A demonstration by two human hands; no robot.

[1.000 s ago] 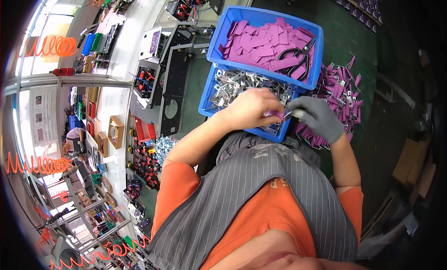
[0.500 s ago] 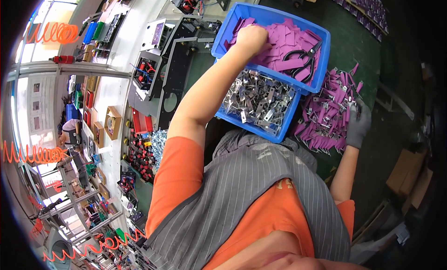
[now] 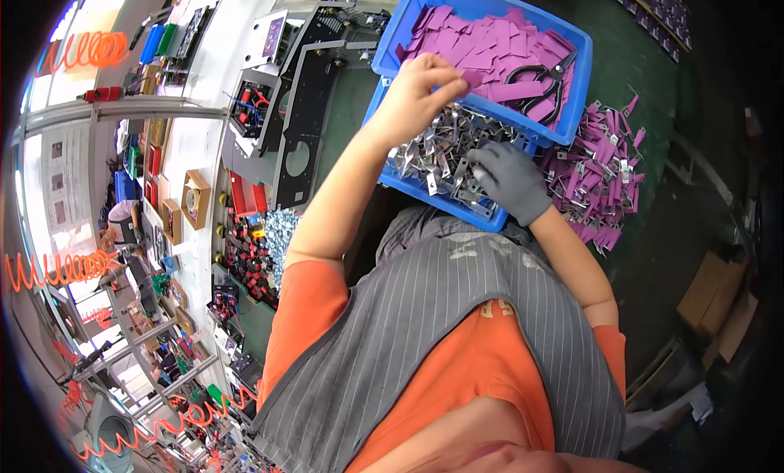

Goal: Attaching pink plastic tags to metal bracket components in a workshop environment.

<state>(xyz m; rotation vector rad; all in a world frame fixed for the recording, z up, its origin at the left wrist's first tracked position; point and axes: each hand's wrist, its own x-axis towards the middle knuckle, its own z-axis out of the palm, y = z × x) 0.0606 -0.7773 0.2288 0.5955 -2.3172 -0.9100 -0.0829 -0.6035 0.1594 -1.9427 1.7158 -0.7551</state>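
Observation:
My bare left hand (image 3: 420, 99) is closed in a pinch on a purple strip (image 3: 471, 79), just above the near wall of the upper blue bin (image 3: 581, 89). Many more flat purple strips (image 3: 494, 42) fill that bin, and black-handled scissors (image 3: 543, 88) lie on them. Below it, a second blue bin (image 3: 459, 210) holds small bent metal brackets (image 3: 433, 161). My right hand (image 3: 514, 182), in a grey glove, reaches into these with curled fingers, which look closed on a bracket; the fingertips are partly hidden.
To the right of the bins, brackets with purple strips on them (image 3: 600, 171) lie heaped on the green surface. Black metal frames (image 3: 306, 122) stand at the left, near a red tray (image 3: 247, 194) and small red-and-black parts (image 3: 245, 257). Cardboard (image 3: 712, 297) leans at the far right.
My left hand has come out of the strip bin toward me with a purple strip. My right hand has moved left from the heap into the bracket bin.

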